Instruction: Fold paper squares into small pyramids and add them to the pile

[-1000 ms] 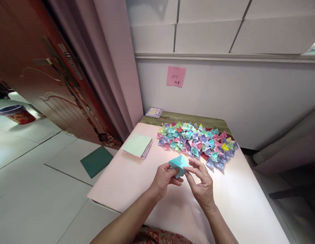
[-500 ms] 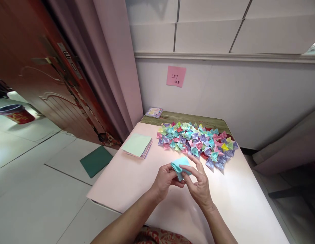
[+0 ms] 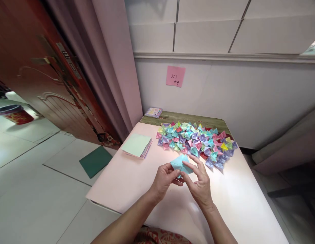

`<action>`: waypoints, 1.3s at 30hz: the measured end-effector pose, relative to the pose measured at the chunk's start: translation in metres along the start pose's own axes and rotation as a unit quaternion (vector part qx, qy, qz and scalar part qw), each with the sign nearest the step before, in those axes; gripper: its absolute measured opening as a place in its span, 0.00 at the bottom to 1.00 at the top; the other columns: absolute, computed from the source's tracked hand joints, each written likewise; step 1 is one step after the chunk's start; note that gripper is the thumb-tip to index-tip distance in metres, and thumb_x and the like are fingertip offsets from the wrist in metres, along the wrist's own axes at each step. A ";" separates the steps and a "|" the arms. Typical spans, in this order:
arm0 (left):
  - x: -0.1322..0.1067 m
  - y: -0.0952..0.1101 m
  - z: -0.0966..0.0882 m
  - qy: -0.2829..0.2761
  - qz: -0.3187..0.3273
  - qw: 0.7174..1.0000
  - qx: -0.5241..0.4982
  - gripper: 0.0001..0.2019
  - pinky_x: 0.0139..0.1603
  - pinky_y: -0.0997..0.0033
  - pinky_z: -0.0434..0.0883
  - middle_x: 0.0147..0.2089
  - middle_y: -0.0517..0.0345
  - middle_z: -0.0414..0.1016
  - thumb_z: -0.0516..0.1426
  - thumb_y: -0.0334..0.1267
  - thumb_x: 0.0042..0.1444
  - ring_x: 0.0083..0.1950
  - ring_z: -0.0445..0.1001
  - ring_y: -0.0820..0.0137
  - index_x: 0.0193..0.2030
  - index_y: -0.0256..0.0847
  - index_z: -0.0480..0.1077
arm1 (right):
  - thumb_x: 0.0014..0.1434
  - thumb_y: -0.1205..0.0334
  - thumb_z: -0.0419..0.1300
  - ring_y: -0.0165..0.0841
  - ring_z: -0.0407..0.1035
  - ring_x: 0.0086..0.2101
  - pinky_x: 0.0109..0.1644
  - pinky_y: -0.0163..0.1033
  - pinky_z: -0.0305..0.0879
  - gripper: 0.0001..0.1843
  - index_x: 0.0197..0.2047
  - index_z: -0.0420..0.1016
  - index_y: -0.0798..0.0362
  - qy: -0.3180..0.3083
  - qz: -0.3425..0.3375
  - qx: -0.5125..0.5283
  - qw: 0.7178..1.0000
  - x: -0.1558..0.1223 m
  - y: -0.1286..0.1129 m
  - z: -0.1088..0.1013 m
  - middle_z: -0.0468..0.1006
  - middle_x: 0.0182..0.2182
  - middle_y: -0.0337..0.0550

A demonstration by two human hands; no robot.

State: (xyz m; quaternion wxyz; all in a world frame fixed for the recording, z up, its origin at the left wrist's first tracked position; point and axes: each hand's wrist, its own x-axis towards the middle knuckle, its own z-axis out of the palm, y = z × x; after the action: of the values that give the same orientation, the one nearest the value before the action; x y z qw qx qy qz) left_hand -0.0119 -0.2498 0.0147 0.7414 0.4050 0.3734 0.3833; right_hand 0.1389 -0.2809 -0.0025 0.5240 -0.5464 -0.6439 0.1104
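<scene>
A light-blue sheet of folding paper [image 3: 180, 162], creased and partly folded, is held up over the table between both hands. My left hand [image 3: 163, 179] pinches its left and lower edge, thumb in front and fingers behind. On the other side, my right hand [image 3: 200, 179] grips the lower right part with thumb and fingers, its upper fingers resting along the right edge. Beyond the hands lies a wide cluster of small folded paper boats [image 3: 195, 142] in blue, purple, pink, green, yellow and red.
A stack of square paper [image 3: 136, 145], pale green on top, lies on the pale pink table covering [image 3: 114, 183]. At the back left corner sits a small printed pack [image 3: 153, 112]. A pink note [image 3: 175, 76] is stuck to the wall. A dark green board [image 3: 95, 161] lies on the floor.
The blue paper has gone from a bulging, loosely bent shape to a flatter diamond facing me. Both hands keep hold, with slight finger shifts.
</scene>
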 end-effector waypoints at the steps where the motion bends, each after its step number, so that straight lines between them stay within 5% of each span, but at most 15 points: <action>1: 0.000 0.000 -0.001 0.001 0.006 1.000 0.007 0.21 0.34 0.66 0.76 0.36 0.50 0.78 0.66 0.45 0.48 0.31 0.76 0.68 0.45 0.33 0.75 | 0.60 0.58 0.60 0.46 0.63 0.57 0.59 0.57 0.62 0.16 0.51 0.76 0.45 -0.001 0.009 0.001 1.000 0.000 0.000 0.000 0.68 0.57 0.49; 7: 0.001 0.000 -0.004 -0.016 0.049 0.997 0.056 0.15 0.37 0.68 0.73 0.36 0.52 0.78 0.64 0.43 0.52 0.34 0.74 0.69 0.43 0.35 0.76 | 0.60 0.55 0.61 0.45 0.64 0.56 0.58 0.54 0.64 0.14 0.49 0.78 0.45 -0.015 0.056 0.020 0.998 -0.003 0.006 0.000 0.70 0.56 0.49; 11: 0.004 0.000 -0.004 -0.026 0.095 0.993 0.070 0.09 0.42 0.70 0.71 0.34 0.55 0.75 0.63 0.39 0.53 0.38 0.72 0.70 0.36 0.35 0.75 | 0.59 0.53 0.62 0.41 0.72 0.46 0.48 0.46 0.70 0.10 0.42 0.81 0.45 -0.034 0.092 0.042 0.994 -0.005 0.005 -0.001 0.78 0.43 0.46; 17: 0.008 0.001 -0.007 0.053 0.112 0.989 0.080 0.15 0.39 0.71 0.69 0.32 0.61 0.72 0.67 0.36 0.46 0.34 0.70 0.73 0.40 0.38 0.70 | 0.58 0.51 0.62 0.38 0.73 0.35 0.38 0.39 0.67 0.13 0.35 0.81 0.50 -0.055 0.195 0.095 0.975 -0.002 -0.005 -0.002 0.81 0.31 0.43; 21: 0.010 0.001 -0.012 0.016 0.092 0.990 0.105 0.10 0.38 0.72 0.66 0.31 0.59 0.71 0.65 0.38 0.49 0.34 0.68 0.73 0.34 0.36 0.71 | 0.57 0.48 0.61 0.38 0.74 0.34 0.40 0.39 0.68 0.15 0.32 0.80 0.52 -0.095 0.244 0.131 0.956 0.001 -0.006 -0.003 0.81 0.30 0.43; 24: 0.011 -0.001 -0.013 0.005 0.073 0.993 0.093 0.11 0.34 0.74 0.63 0.26 0.62 0.68 0.64 0.39 0.49 0.29 0.65 0.75 0.27 0.36 0.68 | 0.57 0.48 0.62 0.38 0.74 0.32 0.38 0.38 0.68 0.16 0.31 0.79 0.53 -0.113 0.253 0.153 0.948 0.002 -0.002 -0.001 0.81 0.28 0.44; 39: 0.012 0.001 -0.009 0.017 0.087 0.990 0.113 0.12 0.31 0.75 0.63 0.24 0.61 0.68 0.63 0.42 0.52 0.28 0.64 0.75 0.26 0.35 0.71 | 0.57 0.49 0.62 0.36 0.73 0.32 0.38 0.37 0.68 0.15 0.33 0.77 0.53 -0.114 0.251 0.181 0.944 -0.003 -0.004 0.001 0.80 0.29 0.43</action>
State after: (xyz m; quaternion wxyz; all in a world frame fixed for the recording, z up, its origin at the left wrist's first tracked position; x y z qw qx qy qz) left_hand -0.0150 -0.2358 0.0093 0.6480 0.5107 0.3901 0.4088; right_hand 0.1350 -0.2841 -0.0018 0.4921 -0.5701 -0.5110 0.4144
